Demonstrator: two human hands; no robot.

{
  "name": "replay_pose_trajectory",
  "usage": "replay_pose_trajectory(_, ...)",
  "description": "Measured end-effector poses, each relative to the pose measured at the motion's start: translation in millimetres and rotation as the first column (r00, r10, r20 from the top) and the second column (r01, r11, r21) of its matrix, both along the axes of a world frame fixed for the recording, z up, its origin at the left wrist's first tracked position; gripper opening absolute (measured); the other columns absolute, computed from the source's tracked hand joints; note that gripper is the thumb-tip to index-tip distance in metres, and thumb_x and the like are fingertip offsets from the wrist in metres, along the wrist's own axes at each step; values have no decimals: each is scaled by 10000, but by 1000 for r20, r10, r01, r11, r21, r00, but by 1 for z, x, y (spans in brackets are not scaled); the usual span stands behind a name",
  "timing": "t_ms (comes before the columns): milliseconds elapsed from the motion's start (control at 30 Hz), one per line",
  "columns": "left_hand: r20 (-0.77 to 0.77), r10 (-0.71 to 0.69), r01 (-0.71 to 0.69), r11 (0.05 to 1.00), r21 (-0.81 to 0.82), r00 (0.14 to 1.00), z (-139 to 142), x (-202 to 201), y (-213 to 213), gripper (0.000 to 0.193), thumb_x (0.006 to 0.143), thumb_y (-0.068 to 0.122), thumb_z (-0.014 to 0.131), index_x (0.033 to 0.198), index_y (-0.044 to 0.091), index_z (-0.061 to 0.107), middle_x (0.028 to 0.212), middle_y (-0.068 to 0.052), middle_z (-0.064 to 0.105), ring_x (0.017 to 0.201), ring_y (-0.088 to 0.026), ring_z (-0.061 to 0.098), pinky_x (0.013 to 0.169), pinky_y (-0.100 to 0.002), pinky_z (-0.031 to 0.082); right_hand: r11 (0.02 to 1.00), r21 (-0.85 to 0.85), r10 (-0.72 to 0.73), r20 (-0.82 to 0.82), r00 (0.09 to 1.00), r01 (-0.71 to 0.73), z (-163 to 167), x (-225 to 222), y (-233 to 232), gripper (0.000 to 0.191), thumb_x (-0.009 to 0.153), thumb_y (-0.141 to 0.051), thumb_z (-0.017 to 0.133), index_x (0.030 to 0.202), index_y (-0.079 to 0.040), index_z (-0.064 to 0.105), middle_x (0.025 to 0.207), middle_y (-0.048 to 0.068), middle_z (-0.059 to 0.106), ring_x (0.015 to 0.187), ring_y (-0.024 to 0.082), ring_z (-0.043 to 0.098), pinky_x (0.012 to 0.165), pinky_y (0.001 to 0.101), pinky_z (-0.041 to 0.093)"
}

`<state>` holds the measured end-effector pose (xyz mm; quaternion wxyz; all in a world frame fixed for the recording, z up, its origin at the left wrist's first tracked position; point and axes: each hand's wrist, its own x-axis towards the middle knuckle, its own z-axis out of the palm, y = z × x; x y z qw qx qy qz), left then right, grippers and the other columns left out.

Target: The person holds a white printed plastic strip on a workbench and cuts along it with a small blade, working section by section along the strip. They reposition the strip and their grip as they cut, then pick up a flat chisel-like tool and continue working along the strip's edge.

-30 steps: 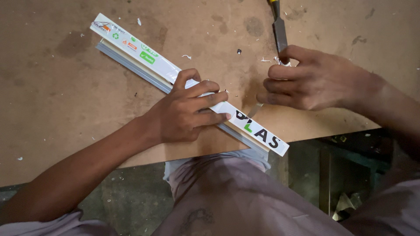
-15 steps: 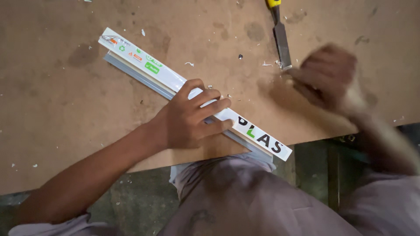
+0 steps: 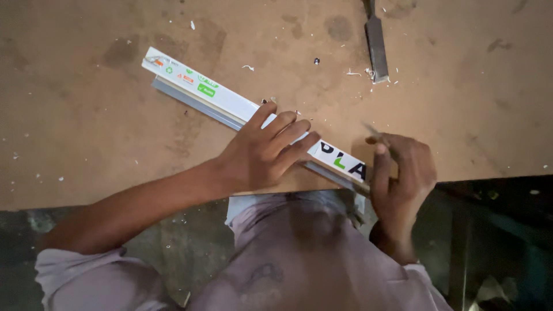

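Observation:
A long white plastic strip (image 3: 222,98) with coloured markings lies diagonally on a brown board (image 3: 86,115), its near end at the board's front edge. My left hand (image 3: 262,152) presses flat on the strip's middle, fingers spread. My right hand (image 3: 400,173) sits at the strip's near end, fingers closed around a thin pencil-like tool (image 3: 375,136) whose tip points up and left. What the tip touches is too blurred to tell.
A chisel (image 3: 377,43) with a metal blade lies on the board at the top right, with white shavings around its tip. Small white chips are scattered over the board. Below the board's front edge are my lap and a dark floor.
My right hand has left the chisel area and come down to the strip's near end, now holding a thin tool. My left hand has stayed pressed on the strip.

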<state>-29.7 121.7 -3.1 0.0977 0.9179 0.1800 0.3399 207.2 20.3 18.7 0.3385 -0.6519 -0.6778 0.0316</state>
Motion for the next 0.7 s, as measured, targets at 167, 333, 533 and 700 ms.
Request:
replay_pose_trajectory(167, -87, -113, 85, 958, -275, 990, 16, 8, -2, 266, 884, 218, 753, 1060, 23, 711, 982, -83, 629, 934, -279, 625, 773, -455, 481, 986, 94, 137, 49, 989, -141, -8, 23, 12, 71, 1066, 31, 710, 1125, 16, 674, 926, 100, 706, 760, 262, 684, 683, 349, 513)
replay_pose_trajectory(333, -204, -314, 229, 906, -356, 927, 23, 20, 27, 113, 901, 186, 692, 861, 83, 714, 842, -53, 615, 818, -259, 658, 673, -435, 517, 952, 139, 245, 179, 953, -271, -12, 34, 23, 124, 981, 39, 760, 1085, 7, 702, 833, 107, 668, 667, 264, 639, 633, 380, 491)
replay_pose_trajectory(533, -146, -440, 321, 808, -494, 886, 25, 27, 45, 153, 861, 168, 691, 745, 70, 708, 734, -89, 586, 680, -315, 625, 596, -456, 491, 951, 133, 256, 174, 951, -281, -11, 32, 25, 127, 1004, 36, 765, 1098, -5, 690, 897, 108, 701, 726, 268, 671, 614, 354, 504)
replay_pose_trajectory(700, -136, -463, 327, 777, -537, 876, 25, 28, 49, 146, 847, 171, 693, 752, 62, 714, 735, -91, 597, 677, -319, 630, 575, -459, 480, 957, 118, 248, 146, 958, -265, -11, 30, 26, 119, 1008, 42, 755, 1096, -4, 689, 890, 114, 690, 742, 275, 671, 629, 359, 511)
